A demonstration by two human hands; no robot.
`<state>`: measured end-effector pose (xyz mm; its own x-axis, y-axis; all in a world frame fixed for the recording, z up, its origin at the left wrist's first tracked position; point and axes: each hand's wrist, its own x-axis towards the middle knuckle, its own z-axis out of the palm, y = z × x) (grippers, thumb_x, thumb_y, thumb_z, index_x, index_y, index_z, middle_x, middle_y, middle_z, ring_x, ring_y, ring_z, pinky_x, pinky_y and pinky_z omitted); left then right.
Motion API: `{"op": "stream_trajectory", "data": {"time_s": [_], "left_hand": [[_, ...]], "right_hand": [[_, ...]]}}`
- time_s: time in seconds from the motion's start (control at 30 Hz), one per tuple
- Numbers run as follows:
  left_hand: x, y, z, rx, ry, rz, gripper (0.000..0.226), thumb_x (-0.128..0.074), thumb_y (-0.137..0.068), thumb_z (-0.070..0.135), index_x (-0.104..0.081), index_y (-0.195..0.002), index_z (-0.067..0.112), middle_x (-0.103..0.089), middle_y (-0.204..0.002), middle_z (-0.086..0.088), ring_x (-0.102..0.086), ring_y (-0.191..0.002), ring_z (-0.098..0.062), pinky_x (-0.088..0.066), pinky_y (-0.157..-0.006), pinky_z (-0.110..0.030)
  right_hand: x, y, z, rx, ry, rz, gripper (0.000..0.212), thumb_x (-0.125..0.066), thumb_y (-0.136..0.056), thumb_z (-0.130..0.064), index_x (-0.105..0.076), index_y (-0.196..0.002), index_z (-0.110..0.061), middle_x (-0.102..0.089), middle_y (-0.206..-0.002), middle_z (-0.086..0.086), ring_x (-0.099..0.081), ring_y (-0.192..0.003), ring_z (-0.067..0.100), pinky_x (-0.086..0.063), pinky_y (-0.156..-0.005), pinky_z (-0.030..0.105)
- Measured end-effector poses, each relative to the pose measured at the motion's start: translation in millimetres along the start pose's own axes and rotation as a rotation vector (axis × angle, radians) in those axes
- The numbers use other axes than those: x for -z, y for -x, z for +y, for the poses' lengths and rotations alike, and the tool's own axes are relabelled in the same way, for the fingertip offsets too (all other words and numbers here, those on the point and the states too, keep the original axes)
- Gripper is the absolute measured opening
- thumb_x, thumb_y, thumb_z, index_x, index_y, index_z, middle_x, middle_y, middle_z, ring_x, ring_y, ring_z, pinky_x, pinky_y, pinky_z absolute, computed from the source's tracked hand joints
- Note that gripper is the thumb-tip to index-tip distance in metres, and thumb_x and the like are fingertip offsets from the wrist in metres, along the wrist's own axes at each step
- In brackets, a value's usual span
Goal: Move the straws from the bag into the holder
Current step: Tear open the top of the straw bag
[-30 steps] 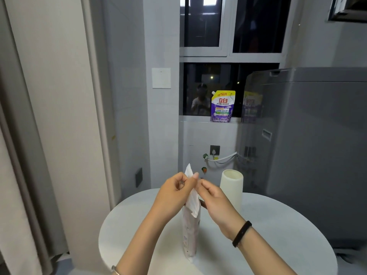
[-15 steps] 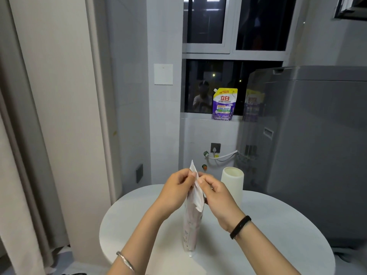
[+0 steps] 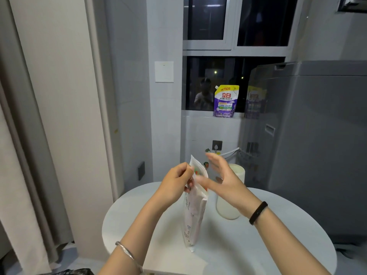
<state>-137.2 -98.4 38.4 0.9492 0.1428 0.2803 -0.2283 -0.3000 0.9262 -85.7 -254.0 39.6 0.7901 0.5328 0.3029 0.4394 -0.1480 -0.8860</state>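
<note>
A tall white bag (image 3: pixel 193 213) stands upright on the round white table (image 3: pixel 258 245). Its top is open, and coloured straw tips (image 3: pixel 196 171) show inside. My left hand (image 3: pixel 174 184) pinches the bag's upper left edge. My right hand (image 3: pixel 220 175) hovers just right of the bag's mouth with its fingers spread and blurred, holding nothing. A cream cylindrical holder (image 3: pixel 235 207) stands on the table behind my right hand, partly hidden by it.
A grey washing machine (image 3: pixel 317 145) stands close to the table's right and far side. A purple detergent pouch (image 3: pixel 225 101) sits on the window sill. Curtains (image 3: pixel 23 135) hang at the left, and a wall stands beyond the table's left edge.
My right hand has let go of the bag's top and moved right with fingers spread. The bag's mouth now stands open. My left hand keeps its pinch.
</note>
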Motion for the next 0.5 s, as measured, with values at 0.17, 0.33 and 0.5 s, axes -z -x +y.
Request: {"op": "stream_trajectory", "data": {"time_s": [0.17, 0.33, 0.5], "left_hand": [[6.1, -2.8, -1.5, -0.029, -0.103, -0.003, 0.027, -0.041, -0.101, 0.029, -0.064, -0.092, 0.018, -0.057, -0.111, 0.010, -0.055, -0.108, 0.003, -0.041, -0.087, -0.009], [8.1, 1.9, -6.1, -0.012, 0.041, -0.028, 0.031, -0.040, -0.102, 0.028, -0.066, -0.111, 0.014, -0.071, -0.107, 0.009, -0.063, -0.089, 0.013, -0.044, -0.071, 0.000], [-5.5, 1.6, -11.6, 0.095, 0.150, 0.064, 0.035, -0.048, -0.093, 0.047, -0.044, -0.088, 0.013, -0.065, -0.108, -0.015, -0.065, -0.106, -0.026, -0.054, -0.092, -0.036]], "right_hand": [[6.0, -3.0, 0.3, 0.057, 0.218, -0.223, 0.108, -0.080, -0.051, -0.060, -0.010, -0.133, -0.062, -0.020, -0.150, -0.022, -0.025, -0.135, -0.001, -0.033, -0.108, 0.028], [15.9, -2.4, 0.3, 0.068, 0.240, 0.032, 0.074, -0.079, -0.063, -0.047, -0.041, -0.127, -0.044, -0.051, -0.121, -0.022, -0.058, -0.059, -0.002, -0.049, -0.055, 0.012], [12.7, 4.0, -1.1, -0.070, -0.094, 0.084, 0.037, -0.075, -0.077, -0.020, -0.066, -0.113, -0.018, -0.066, -0.114, 0.001, -0.071, -0.059, 0.023, -0.057, -0.056, 0.024]]}}
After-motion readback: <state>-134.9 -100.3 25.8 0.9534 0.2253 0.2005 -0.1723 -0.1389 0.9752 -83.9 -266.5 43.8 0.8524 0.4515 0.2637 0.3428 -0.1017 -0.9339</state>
